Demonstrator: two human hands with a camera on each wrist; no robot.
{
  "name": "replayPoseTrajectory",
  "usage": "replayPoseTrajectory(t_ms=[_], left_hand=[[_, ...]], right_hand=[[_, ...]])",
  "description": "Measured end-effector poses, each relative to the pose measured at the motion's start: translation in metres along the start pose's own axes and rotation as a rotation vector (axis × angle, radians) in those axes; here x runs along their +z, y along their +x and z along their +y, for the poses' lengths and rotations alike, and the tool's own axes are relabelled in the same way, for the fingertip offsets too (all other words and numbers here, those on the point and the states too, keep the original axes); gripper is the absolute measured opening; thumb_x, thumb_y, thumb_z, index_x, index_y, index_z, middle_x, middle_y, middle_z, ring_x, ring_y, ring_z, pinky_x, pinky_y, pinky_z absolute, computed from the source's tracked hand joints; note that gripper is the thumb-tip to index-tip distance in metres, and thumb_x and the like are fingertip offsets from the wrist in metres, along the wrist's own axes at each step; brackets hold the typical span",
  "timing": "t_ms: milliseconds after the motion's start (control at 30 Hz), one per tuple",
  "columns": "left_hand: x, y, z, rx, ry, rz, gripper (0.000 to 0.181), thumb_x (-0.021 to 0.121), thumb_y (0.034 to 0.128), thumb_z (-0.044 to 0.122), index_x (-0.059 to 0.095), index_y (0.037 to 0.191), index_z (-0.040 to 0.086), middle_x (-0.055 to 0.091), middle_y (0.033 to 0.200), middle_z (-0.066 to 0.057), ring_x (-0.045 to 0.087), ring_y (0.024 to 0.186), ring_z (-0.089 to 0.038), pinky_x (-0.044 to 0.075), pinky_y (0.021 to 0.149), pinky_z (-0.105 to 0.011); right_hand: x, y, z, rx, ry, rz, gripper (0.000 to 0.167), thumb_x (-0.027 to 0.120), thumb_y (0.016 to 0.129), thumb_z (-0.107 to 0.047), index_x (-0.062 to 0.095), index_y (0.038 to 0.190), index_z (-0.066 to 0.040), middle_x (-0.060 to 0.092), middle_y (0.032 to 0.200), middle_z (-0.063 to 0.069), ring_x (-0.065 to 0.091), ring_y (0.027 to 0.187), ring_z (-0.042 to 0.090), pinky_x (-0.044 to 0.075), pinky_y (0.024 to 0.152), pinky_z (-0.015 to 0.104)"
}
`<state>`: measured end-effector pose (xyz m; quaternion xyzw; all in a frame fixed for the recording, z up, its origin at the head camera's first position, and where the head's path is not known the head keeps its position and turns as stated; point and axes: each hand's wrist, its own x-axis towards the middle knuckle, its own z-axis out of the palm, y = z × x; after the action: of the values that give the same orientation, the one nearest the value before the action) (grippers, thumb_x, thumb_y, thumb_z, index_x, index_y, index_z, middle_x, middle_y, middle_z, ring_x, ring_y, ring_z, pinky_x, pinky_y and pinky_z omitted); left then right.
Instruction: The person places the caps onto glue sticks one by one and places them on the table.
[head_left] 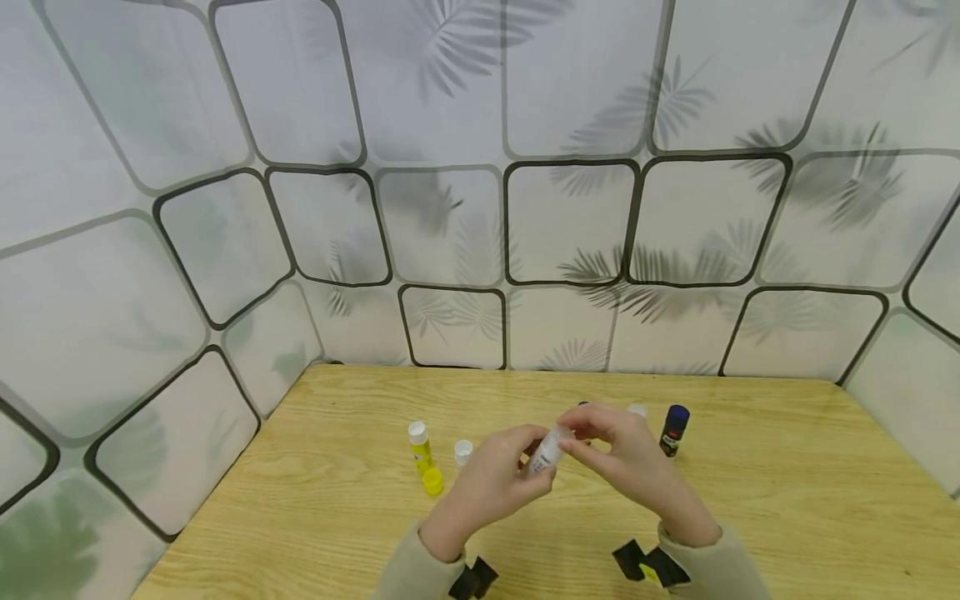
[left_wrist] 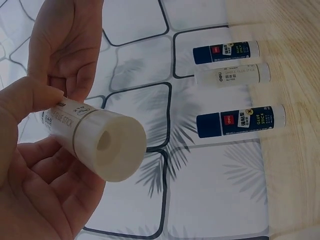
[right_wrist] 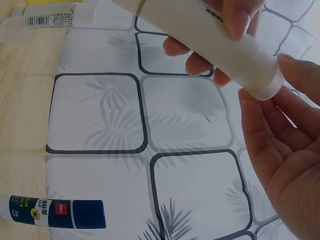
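Patterned backdrop [head_left: 566, 321] being met by far edge of table [head_left: 787, 475]; wide room being offered between right hand [head_left: 630, 458] and right edge. White glue stick [head_left: 549, 451] being gripped above table by curled left hand [head_left: 491, 475]; ribbed end [right_wrist: 271, 87] being pinched by right thumb and fingertips. Blue-capped stick [head_left: 675, 431] being seen near right hand.

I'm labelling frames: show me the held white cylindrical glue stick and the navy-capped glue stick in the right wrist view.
White cylindrical glue stick [left_wrist: 90, 135]: left wrist view, side of its barrel.
Navy-capped cylindrical glue stick [right_wrist: 53, 212]: right wrist view, its printed label.
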<state>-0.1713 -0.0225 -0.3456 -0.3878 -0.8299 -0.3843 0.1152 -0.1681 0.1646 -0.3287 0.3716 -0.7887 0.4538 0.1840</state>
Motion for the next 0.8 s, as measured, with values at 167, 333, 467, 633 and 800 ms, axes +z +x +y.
replayPoseTrajectory(t_ms=[167,333,467,633,800], left_hand=[[0.0001,-0.0005,0.0001,-0.001,0.006,0.004,0.027,0.061,0.0783,0.007,0.058,0.105,0.004,0.060,0.089,0.002,0.053,0.075,0.000,0.044,0.060,-0.012],[-0.0001,-0.0007,0.0006,-0.021,0.006,0.000,0.026,0.061,0.0785,0.007,0.058,0.104,0.005,0.059,0.088,0.002,0.053,0.074,0.000,0.044,0.060,-0.011],[-0.0002,-0.0006,0.0007,-0.039,0.001,-0.002,0.026,0.062,0.0781,0.006,0.058,0.103,0.005,0.059,0.087,0.001,0.053,0.074,-0.001,0.044,0.060,-0.012],[-0.0007,-0.0007,0.0006,-0.048,0.005,0.003,0.026,0.063,0.0787,0.009,0.058,0.104,0.005,0.060,0.088,0.002,0.053,0.075,-0.001,0.044,0.060,-0.012],[-0.0028,-0.0008,0.0014,-0.079,-0.012,-0.001,0.026,0.062,0.0800,0.009,0.057,0.105,0.005,0.060,0.090,0.000,0.055,0.077,-0.004,0.045,0.061,-0.013]], right_hand=[[0.0015,-0.0001,0.0004,-0.013,0.003,0.003,0.017,0.064,0.078,0.000,0.063,0.094,-0.004,0.060,0.090,0.001,0.057,0.076,0.009,0.050,0.064,0.026],[0.0023,-0.0004,0.0006,-0.013,-0.001,0.005,0.018,0.065,0.077,0.000,0.063,0.094,-0.005,0.059,0.090,0.000,0.057,0.077,0.009,0.050,0.064,0.026],[0.0024,-0.0002,0.0004,-0.015,-0.018,0.010,0.019,0.066,0.077,-0.001,0.063,0.095,-0.005,0.060,0.091,0.000,0.058,0.077,0.009,0.050,0.064,0.026],[0.0019,-0.0002,-0.0003,-0.034,-0.085,0.025,0.020,0.067,0.075,-0.002,0.064,0.094,-0.007,0.060,0.091,-0.001,0.058,0.077,0.009,0.049,0.065,0.025],[0.0011,-0.0008,0.0006,-0.041,-0.133,0.031,0.020,0.068,0.076,-0.004,0.064,0.095,-0.010,0.061,0.092,-0.003,0.057,0.079,0.010,0.049,0.066,0.027]])
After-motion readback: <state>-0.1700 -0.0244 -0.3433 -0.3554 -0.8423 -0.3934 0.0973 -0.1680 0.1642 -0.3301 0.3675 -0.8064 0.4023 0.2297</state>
